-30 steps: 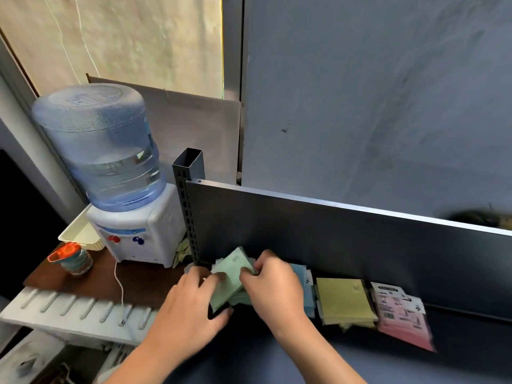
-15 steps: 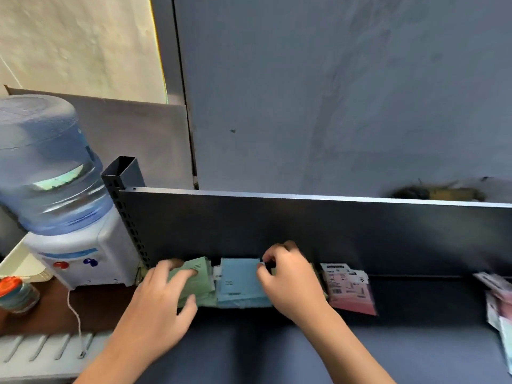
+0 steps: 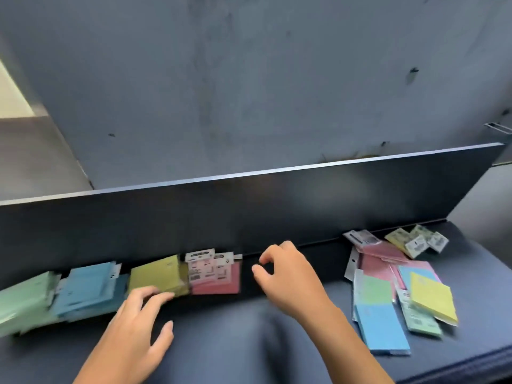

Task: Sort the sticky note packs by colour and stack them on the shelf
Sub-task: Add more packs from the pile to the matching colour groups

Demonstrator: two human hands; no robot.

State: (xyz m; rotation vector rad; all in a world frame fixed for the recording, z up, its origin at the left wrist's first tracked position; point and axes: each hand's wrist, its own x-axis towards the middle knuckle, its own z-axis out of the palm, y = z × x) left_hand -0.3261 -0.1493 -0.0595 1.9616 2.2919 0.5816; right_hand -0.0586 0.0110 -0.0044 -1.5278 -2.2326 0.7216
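Both hands had left the green and blue stacks and shifted rightward along the shelf (image 3: 249, 342).

Right hand (image 3: 288, 275) fingers curled loosely, empty, likely heading for the mixed pile (image 3: 393, 295); left hand (image 3: 141, 320) fingers spread, tips touching the yellow stack (image 3: 158, 273), probably squaring it. Green stack (image 3: 25, 300), blue stack (image 3: 88, 286) and pink stack (image 3: 216, 275) sat against the back panel (image 3: 249, 212), one colour each.

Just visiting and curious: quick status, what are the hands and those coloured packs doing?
Left hand open, fingertips at yellow stack. Right hand empty, loosely curled. Green, blue, yellow, pink stacks along back wall; unsorted pile waits right. Nothing in the way.
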